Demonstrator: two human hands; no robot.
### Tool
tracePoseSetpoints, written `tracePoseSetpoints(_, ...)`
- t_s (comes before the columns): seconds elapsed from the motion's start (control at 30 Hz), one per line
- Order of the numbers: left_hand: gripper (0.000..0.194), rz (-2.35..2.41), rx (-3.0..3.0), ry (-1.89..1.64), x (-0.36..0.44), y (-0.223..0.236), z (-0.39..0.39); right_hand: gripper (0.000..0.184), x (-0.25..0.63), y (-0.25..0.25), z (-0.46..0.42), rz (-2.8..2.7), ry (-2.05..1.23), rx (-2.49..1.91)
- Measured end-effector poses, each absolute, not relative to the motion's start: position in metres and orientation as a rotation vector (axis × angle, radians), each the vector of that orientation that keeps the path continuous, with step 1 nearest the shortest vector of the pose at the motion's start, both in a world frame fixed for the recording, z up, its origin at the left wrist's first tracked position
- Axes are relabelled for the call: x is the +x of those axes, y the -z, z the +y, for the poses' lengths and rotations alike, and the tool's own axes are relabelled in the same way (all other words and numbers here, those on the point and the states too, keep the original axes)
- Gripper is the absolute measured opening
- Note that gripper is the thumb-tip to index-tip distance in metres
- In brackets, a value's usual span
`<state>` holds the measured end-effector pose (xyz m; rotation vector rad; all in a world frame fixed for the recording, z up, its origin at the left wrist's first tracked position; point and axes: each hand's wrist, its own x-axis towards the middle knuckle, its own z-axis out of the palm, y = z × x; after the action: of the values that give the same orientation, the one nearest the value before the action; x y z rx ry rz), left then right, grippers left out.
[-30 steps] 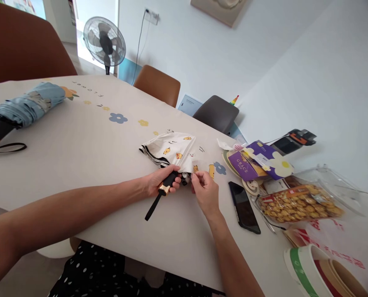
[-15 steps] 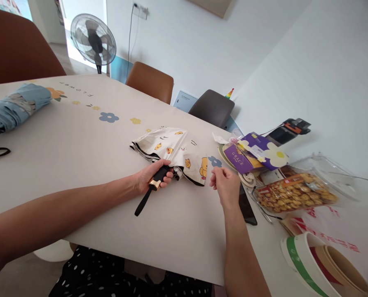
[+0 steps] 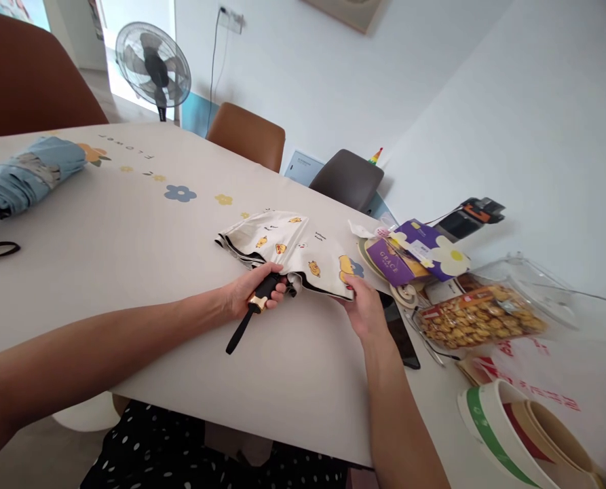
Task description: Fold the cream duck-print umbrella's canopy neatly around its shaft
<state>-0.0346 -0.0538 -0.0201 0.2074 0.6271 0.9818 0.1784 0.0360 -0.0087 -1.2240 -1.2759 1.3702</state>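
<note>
A cream folding umbrella (image 3: 292, 234) with small yellow cartoon figures and a black edge lies loosely folded on the table. Its short black handle with a gold band and a wrist strap points toward me. My left hand (image 3: 262, 286) is wrapped round that handle. At the canopy's right corner, my right hand (image 3: 362, 302) pinches the fabric edge between thumb and fingers. The canopy's inner ribs are hidden beneath the cloth.
A rolled light-blue umbrella (image 3: 38, 173) lies at the table's left. On the right are a phone (image 3: 400, 331), glasses (image 3: 432, 339), a purple box (image 3: 391, 261), a snack tub (image 3: 480, 316) and paper rolls (image 3: 501, 435). Chairs and a fan (image 3: 155, 71) stand beyond the table (image 3: 180, 251).
My right hand has come down and left onto the canopy's right corner and taken hold of its edge. That corner is drawn slightly to the right. My left hand stays on the handle.
</note>
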Motion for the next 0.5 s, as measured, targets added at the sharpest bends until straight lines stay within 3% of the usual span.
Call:
tracePoseSetpoints(0.2, 0.021, 0.622, 0.248, -0.967, -0.034, 0.021, -0.054, 0.024, 0.166, -0.024, 0.038, -1.416, -1.375, -0.875)
tracePoseSetpoints(0.5, 0.022, 0.599, 0.314, -0.961, -0.032, 0.025, -0.054, 0.014, 0.089, -0.076, 0.059, -1.372, -1.461, -0.847)
